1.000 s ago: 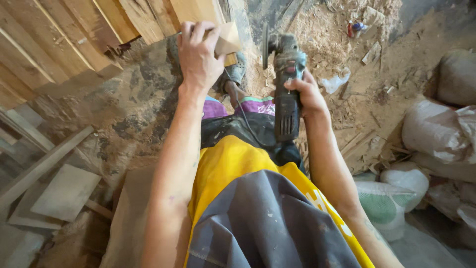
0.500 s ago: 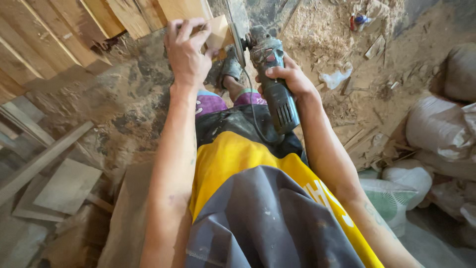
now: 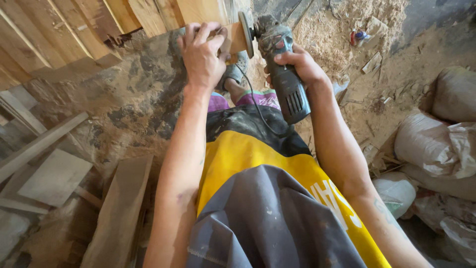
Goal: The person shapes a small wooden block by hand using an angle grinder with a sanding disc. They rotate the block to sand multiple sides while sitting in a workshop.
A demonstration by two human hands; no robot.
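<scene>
Wooden block (image 3: 237, 37) under pressed-down left hand (image 3: 201, 54) fingers, right hand (image 3: 297, 67) wrapped around grinder (image 3: 282, 64), disc touching block's end just beside fingertips

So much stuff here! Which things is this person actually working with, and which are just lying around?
In use:
left hand pressing a small wood block
right hand gripping an angle grinder, disc against the block

Lying about:
wooden planks
loose board
filled sacks
sawdust heap
</scene>
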